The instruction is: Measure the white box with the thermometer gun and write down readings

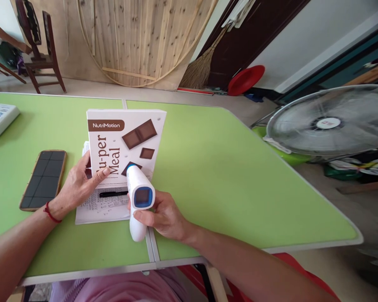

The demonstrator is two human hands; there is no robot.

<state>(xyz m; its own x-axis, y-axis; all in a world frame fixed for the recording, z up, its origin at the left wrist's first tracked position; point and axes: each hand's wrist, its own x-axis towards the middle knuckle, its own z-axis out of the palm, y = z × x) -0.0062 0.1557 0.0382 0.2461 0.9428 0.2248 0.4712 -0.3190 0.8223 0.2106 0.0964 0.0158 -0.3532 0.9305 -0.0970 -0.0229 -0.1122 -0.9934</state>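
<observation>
The left hand (78,182) props the box (126,144) upright with spread fingers, just ahead of the right hand (164,216) clamped on the thermometer (140,201); the loosely steadied box could tip onto the paper (101,207) beneath.

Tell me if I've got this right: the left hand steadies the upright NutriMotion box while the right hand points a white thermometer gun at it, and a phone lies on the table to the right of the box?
Nearly. The head view shows the phone lying left of the NutriMotion box, not right, beside the left hand. The rest holds: that hand steadies the upright box, and the right hand points the white thermometer gun at it, on the green table.
</observation>
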